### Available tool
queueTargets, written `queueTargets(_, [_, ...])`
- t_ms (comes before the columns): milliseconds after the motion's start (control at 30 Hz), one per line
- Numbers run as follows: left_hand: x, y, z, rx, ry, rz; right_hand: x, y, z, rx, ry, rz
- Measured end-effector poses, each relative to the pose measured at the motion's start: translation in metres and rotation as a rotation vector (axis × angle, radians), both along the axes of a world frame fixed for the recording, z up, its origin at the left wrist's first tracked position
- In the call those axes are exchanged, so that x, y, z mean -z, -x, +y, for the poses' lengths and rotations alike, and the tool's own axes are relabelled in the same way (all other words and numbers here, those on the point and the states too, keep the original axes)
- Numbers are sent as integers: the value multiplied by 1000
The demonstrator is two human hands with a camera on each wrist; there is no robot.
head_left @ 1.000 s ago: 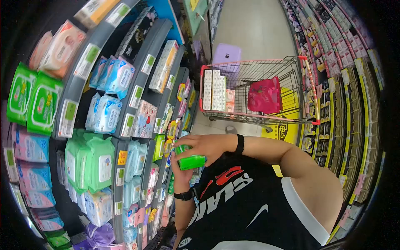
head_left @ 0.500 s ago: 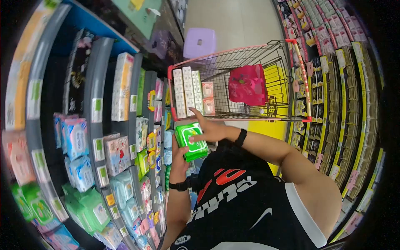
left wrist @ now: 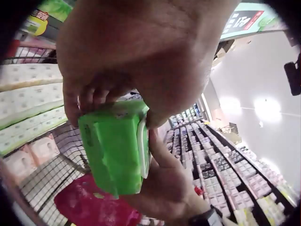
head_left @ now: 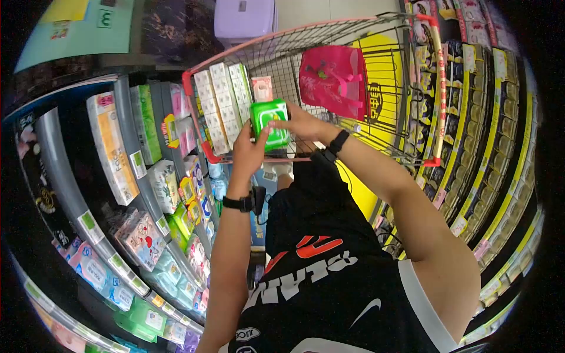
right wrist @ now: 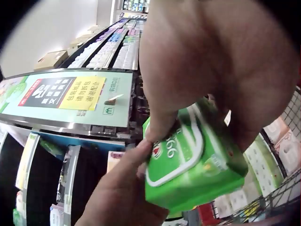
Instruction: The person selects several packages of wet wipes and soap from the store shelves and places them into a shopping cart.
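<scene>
A green pack of wet wipes (head_left: 278, 139) with a white-rimmed lid is held between both hands, overlapping the near side of the shopping cart in the head view. My left hand (head_left: 248, 150) grips its left side, thumb on the lid face. From the other side my right hand (head_left: 309, 125) holds it, with the thumb lying across the lid. The left wrist view shows the plain green side of the pack (left wrist: 110, 150), the fingers curled over one end. In the right wrist view, the pack's printed lid face (right wrist: 176, 162) shows, and both thumbs meet near its edge.
The wire shopping cart (head_left: 187, 85) holds white tissue packs (head_left: 219, 109), a peach tissue pack (head_left: 262, 88) and a pink bag (head_left: 332, 79). Shelves of wipes and tissues (head_left: 141, 238) line the left, and racks of small packs (head_left: 471, 147) the right. A purple stool (head_left: 244, 17) stands beyond the cart.
The view has swung toward the cart. Both hands have carried the wipes pack away from the shelf side to the cart's near edge, turning its lid face up along the way.
</scene>
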State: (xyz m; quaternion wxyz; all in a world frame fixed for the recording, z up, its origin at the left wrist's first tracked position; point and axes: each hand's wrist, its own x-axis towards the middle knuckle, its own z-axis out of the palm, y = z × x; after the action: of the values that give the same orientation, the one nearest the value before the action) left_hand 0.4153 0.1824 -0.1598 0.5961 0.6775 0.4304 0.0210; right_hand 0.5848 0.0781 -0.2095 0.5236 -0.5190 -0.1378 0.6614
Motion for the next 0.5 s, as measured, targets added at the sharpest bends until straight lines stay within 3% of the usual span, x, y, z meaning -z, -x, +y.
queueTargets(100, [38, -10, 7, 152, -101, 176, 28, -14, 2, 53, 91, 34])
queueTargets(167, [73, -2, 6, 190, -219, 199, 70, -19, -1, 70, 236, 30])
queueTargets(200, [85, 4, 4, 210, -278, 210, 96, -20, -5, 129, 172, 25])
queueTargets(333, [95, 26, -9, 488, -113, 256, 176, -31, -21, 143, 389, -27])
queueTargets(433, [77, 33, -21, 707, -303, 267, 232, -32, -43, 167, 440, -62])
queueTargets(500, [87, 41, -27, 711, -442, 279, 254, -24, -52, 135, 486, -107])
